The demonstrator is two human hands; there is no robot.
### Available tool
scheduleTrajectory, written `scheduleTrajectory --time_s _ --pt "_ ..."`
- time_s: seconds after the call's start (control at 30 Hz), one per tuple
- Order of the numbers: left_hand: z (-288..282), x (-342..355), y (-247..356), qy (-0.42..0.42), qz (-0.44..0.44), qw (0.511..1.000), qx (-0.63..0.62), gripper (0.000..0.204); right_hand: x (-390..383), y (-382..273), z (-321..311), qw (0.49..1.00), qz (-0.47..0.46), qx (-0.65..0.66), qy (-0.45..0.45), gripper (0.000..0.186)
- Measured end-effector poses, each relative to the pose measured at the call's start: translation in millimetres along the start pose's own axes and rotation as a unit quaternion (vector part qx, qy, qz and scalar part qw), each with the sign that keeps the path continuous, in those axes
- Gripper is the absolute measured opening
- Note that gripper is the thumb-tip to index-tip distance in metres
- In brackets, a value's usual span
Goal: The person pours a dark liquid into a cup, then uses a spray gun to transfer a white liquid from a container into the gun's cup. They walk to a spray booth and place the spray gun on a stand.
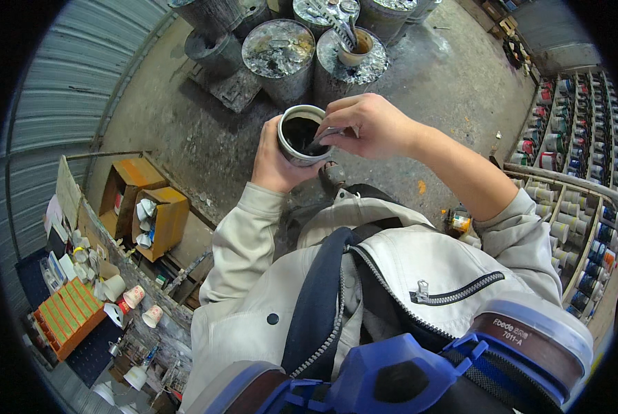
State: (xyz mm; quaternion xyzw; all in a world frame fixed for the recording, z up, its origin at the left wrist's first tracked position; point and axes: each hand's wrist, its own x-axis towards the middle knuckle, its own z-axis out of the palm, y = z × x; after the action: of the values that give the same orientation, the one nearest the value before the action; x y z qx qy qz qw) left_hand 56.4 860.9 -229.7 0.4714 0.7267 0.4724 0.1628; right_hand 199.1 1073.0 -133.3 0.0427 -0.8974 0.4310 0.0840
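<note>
In front of my chest my left hand (271,160) is wrapped round the side of a small round can (302,108) with a pale rim. Black paint-like liquid (297,131) lies inside it and coats the inner wall. My right hand (370,124) comes from the right, its fingers pinched on a thin grey stirring tool, perhaps a spatula (316,145). The tool's dark lower end dips into the can, and its tip is hidden in the dark liquid. The can is held in the air over the floor, its mouth facing up.
Paint-crusted drums (279,48) stand ahead, one bearing a tub (355,52) with tools. At left are cardboard boxes (167,224) and a cluttered bench with an orange crate (67,317). Racks of small cans (551,138) line the right. A blue respirator (392,372) hangs at my chest.
</note>
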Motion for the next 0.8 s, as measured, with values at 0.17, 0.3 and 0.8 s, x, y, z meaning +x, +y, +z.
scheduleTrajectory --time_s 0.17,0.3,0.8 --pt "3.8 14.9 4.0 0.018 0.043 0.999 -0.003 0.100 1.8 8.7 -3.6 0.942 0.169 0.197 0.214 0.020" --pt "8.3 27.9 6.5 0.051 0.074 0.993 -0.072 0.101 -4.6 38.8 -26.9 0.834 0.334 0.369 0.239 0.019" --pt "3.2 47.4 19.7 0.066 0.074 0.991 -0.092 0.100 -14.4 54.4 -61.4 0.824 0.278 0.444 0.216 0.018"
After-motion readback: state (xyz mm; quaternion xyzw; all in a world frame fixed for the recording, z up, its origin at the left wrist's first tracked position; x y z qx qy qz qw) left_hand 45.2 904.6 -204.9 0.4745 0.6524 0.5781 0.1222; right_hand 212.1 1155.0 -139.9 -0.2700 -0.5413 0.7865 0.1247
